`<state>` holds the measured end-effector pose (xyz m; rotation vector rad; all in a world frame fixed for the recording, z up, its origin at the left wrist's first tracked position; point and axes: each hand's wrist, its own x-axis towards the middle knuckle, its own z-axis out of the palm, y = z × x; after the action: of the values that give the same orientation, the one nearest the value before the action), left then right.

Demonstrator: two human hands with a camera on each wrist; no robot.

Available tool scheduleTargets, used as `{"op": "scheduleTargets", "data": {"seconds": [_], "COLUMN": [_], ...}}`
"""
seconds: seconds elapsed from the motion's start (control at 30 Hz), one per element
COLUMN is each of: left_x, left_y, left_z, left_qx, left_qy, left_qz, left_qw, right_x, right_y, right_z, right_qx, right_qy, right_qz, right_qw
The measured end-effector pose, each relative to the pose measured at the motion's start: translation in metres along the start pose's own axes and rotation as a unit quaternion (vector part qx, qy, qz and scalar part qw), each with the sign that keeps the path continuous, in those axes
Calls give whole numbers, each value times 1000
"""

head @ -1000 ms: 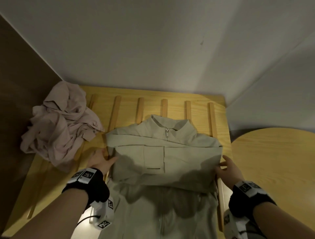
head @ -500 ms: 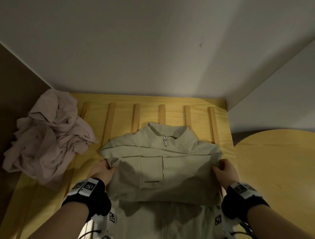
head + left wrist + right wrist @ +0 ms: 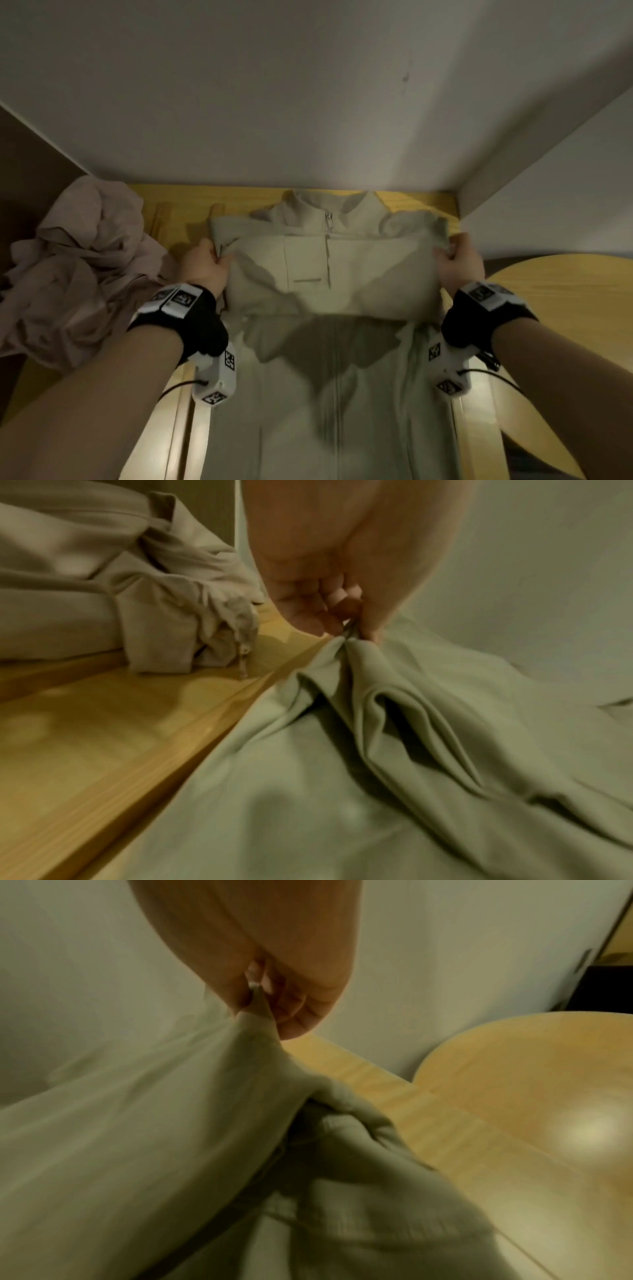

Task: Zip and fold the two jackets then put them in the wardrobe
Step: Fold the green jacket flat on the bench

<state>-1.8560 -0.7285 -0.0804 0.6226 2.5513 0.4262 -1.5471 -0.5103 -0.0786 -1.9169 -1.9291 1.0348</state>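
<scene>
Beige jacket lies along the middle of a slatted wooden bed frame, its zipped collar at 12 o'clock against the white wall and its lower part running toward 6 o'clock. Both sleeves are folded across the chest, and this upper part is lifted off the slats by its two side edges. At 9 o'clock of the jacket the left hand pinches the fabric edge; the left wrist view shows thumb and curled fingers closed on a gathered ridge of cloth. At 3 o'clock the right hand does the same, its fingers clamped together on a bunched fold of the opposite edge. A second, pinkish jacket sits crumpled in a heap at 9 o'clock on the frame, just beside the left hand, apart from the beige one. A round wooden table stands at 3 o'clock, beside the frame
</scene>
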Motion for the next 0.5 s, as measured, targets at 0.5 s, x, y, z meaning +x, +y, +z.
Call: {"op": "scheduleTargets", "data": {"seconds": [0.5], "left_x": [-56], "left_y": [-1], "left_z": [39], "left_qx": [249], "left_qy": [-214], "left_qz": [194], "left_qw": [924], "right_x": [-22], "right_y": [34], "right_z": [11], "right_qx": [-147], "right_qy": [-158], "right_qz": [67], "right_qw": [974]}}
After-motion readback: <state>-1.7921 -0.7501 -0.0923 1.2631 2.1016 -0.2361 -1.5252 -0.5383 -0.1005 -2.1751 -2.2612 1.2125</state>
